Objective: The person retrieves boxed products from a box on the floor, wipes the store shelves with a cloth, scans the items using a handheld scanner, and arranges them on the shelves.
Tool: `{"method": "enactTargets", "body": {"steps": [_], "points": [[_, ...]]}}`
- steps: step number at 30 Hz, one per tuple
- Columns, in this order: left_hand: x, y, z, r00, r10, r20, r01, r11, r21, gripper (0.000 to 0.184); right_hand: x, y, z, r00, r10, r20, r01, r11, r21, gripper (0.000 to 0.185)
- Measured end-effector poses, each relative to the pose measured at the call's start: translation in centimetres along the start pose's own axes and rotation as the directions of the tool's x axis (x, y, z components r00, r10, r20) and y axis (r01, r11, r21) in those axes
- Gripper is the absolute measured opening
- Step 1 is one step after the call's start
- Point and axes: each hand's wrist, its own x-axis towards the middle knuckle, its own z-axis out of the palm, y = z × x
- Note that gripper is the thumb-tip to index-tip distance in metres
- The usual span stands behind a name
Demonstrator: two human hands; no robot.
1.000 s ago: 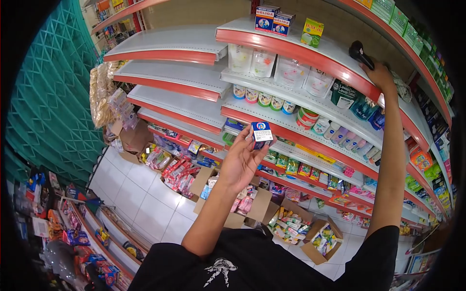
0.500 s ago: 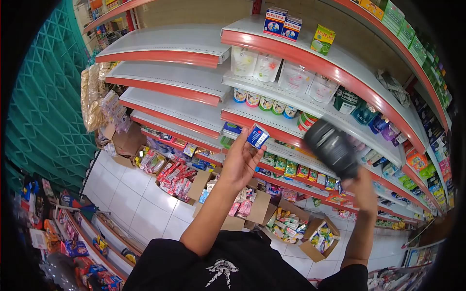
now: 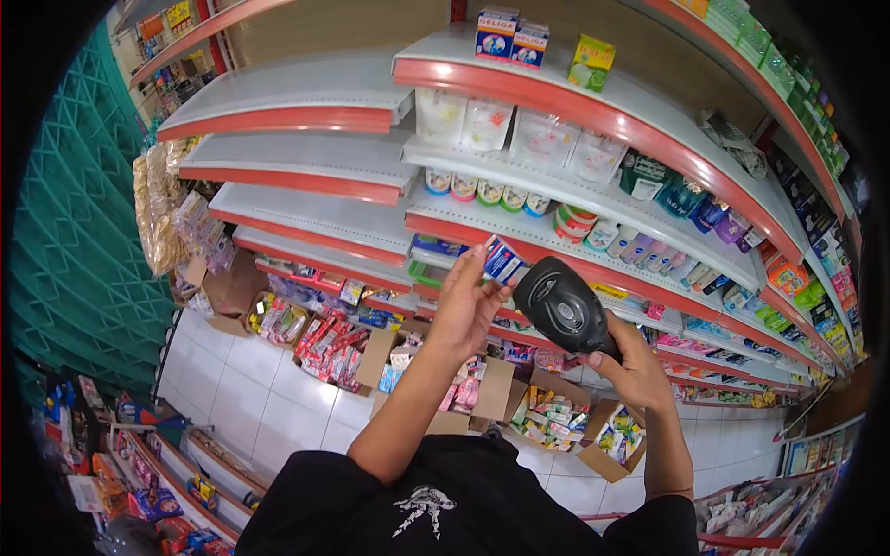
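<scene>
My left hand (image 3: 466,310) pinches a small blue box (image 3: 502,259) with white and red print, held out in front of the shelves. A black handheld barcode scanner (image 3: 563,306) is gripped by its handle in my right hand (image 3: 636,363). The scanner's head points left and lies close beside the box; whether they touch I cannot tell. On the upper shelf (image 3: 547,93) above stand two blue-and-white Geliga boxes (image 3: 512,39) and a yellow-green box (image 3: 591,63).
Shelves (image 3: 297,116) at the left hold no goods on their upper levels. White pouches (image 3: 464,120), tubs and bottles fill the lower right shelves. Open cartons (image 3: 554,417) of small packets line the tiled floor (image 3: 278,389). A green folding gate (image 3: 74,222) is at the left.
My right hand has brought the scanner left, from over the right shelves to beside the blue box. The box has turned slightly in my left hand. The view has shifted a little.
</scene>
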Motion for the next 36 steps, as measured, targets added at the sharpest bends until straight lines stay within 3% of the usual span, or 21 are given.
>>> {"method": "enactTargets", "body": {"steps": [2,3,5,6,7,8,9,11,13,15,16,18,26,28,29,31,32,34,36], "points": [[0.1,0.4,0.1,0.998,0.056,-0.021,-0.055,0.998,0.005,0.024,0.0,0.0,-1.4,0.979,-0.126,-0.162,0.129,0.992,0.012,0.064],[0.0,0.7,0.1,0.997,0.080,0.013,-0.081,0.994,0.072,0.021,-0.2,-0.5,-2.7,0.967,-0.067,-0.246,0.073,0.997,0.015,0.066],[0.2,1.2,0.9,0.994,0.103,0.047,-0.106,0.991,0.077,0.030,0.6,-1.6,-5.8,0.851,-0.070,-0.520,-0.095,0.954,-0.283,0.057],[0.4,1.4,1.5,0.991,0.119,0.061,-0.125,0.987,0.099,0.036,2.0,-1.8,-7.8,0.824,-0.143,-0.548,0.001,0.968,-0.252,0.054],[0.9,1.7,2.0,0.991,0.118,0.071,-0.125,0.987,0.102,0.036,3.4,-2.3,-9.8,0.772,-0.247,-0.585,0.042,0.939,-0.341,0.051],[1.8,2.2,2.7,0.968,0.176,0.180,-0.218,0.944,0.250,0.039,4.9,-1.4,-12.1,0.729,-0.344,-0.592,0.035,0.882,-0.470,0.049],[2.7,2.6,3.5,0.931,0.216,0.293,-0.320,0.869,0.376,0.043,6.6,-0.7,-14.2,0.695,-0.388,-0.605,0.035,0.859,-0.512,0.050],[4.3,4.3,6.5,0.853,0.341,0.396,-0.501,0.751,0.431,0.042,9.7,0.4,-17.8,0.646,-0.457,-0.612,-0.151,0.709,-0.689,0.052],[7.1,6.0,9.0,0.656,0.503,0.563,-0.755,0.426,0.498,0.044,12.5,1.4,-20.1,0.647,-0.369,-0.667,-0.372,0.610,-0.699,0.051],[10.0,7.9,11.1,0.524,0.561,0.641,-0.838,0.201,0.508,0.043,14.6,1.5,-21.4,0.655,-0.320,-0.685,-0.443,0.571,-0.691,0.051],[11.4,8.8,11.8,0.520,0.558,0.646,-0.840,0.199,0.504,0.043,15.3,1.5,-21.7,0.666,-0.265,-0.697,-0.507,0.524,-0.684,0.050],[14.0,10.1,12.7,0.374,0.569,0.732,-0.843,-0.120,0.524,0.036,16.2,1.6,-22.0,0.666,-0.232,-0.709,-0.538,0.510,-0.671,0.050],[16.7,10.7,13.8,0.390,0.613,0.687,-0.799,-0.145,0.583,0.032,16.3,1.6,-22.2,0.667,-0.208,-0.716,-0.507,0.578,-0.640,0.050],[17.4,10.8,13.7,0.393,0.601,0.696,-0.801,-0.149,0.580,0.033,16.3,1.6,-21.5,0.537,-0.490,-0.687,-0.552,0.411,-0.725,0.047],[17.8,10.8,13.7,0.381,0.607,0.697,-0.813,-0.139,0.566,0.031,16.3,1.5,-21.2,0.536,-0.488,-0.689,-0.554,0.413,-0.723,0.047],[18.0,10.9,13.9,0.366,0.616,0.697,-0.825,-0.131,0.549,0.030,16.0,-1.0,-19.1,0.437,-0.747,-0.502,-0.345,0.376,-0.860,0.043],[17.9,10.9,14.0,0.382,0.605,0.698,-0.816,-0.133,0.562,0.030,16.3,-2.1,-17.8,0.438,-0.748,-0.499,-0.343,0.373,-0.862,0.043],[18.1,10.6,14.0,0.399,0.597,0.696,-0.806,-0.133,0.576,0.030,17.3,-4.1,-15.0,0.497,-0.771,-0.398,-0.036,0.440,-0.897,0.039],[18.5,10.2,13.9,0.394,0.617,0.682,-0.809,-0.121,0.576,0.025,18.7,-5.3,-12.6,0.501,-0.776,-0.383,-0.014,0.436,-0.900,0.037]]}}
